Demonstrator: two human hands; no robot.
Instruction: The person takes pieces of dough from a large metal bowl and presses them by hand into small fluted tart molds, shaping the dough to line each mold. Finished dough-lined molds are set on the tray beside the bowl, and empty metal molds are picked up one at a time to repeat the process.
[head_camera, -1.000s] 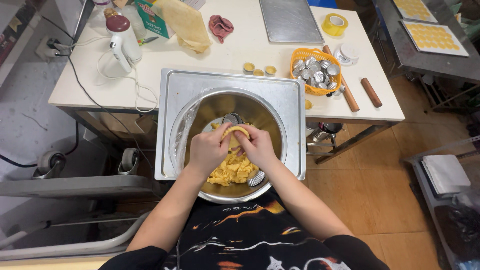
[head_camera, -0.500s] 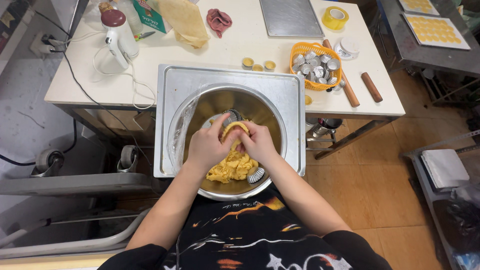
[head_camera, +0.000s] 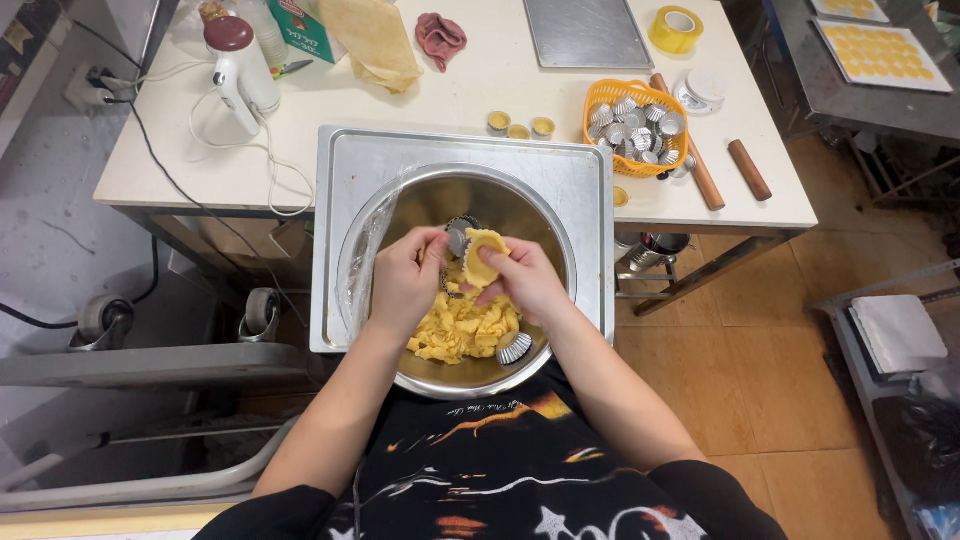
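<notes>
Both hands over a steel mixing bowl (head_camera: 540, 215) set on a square metal tray (head_camera: 350, 200) at the near table edge; left hand (head_camera: 408, 280) and right hand (head_camera: 520, 280) closed together around a small fluted tart tin (head_camera: 458, 238), fingers of both pinching a round piece of yellow dough (head_camera: 484, 256) pressed into it, tilted up toward the camera; loose yellow dough scraps (head_camera: 462, 325) heaped in the bowl bottom just beneath the hands; one more empty fluted tin (head_camera: 514, 348) lying at the heap's right edge; clear plastic film (head_camera: 362, 270) draped over the bowl's left rim.

Beyond the tray, three small filled tins (head_camera: 520, 126) in a row; to their right an orange plastic basket (head_camera: 600, 100) full of empty metal tins, a wooden rolling pin (head_camera: 690, 150) just beside it; a roll of yellow tape (head_camera: 676, 28) at the far right; a flat grey baking sheet (head_camera: 588, 32) at the far edge; a pink crumpled cloth (head_camera: 440, 36) and a tan folded cloth (head_camera: 375, 40) left of it; a green-and-white carton (head_camera: 305, 28) at the far left, label too small to tell; a white hand mixer (head_camera: 240, 70) with a dark red top, its cord trailing across the table; on a separate dark table at upper right, a tray of yellow filled tart shells (head_camera: 880, 55).
</notes>
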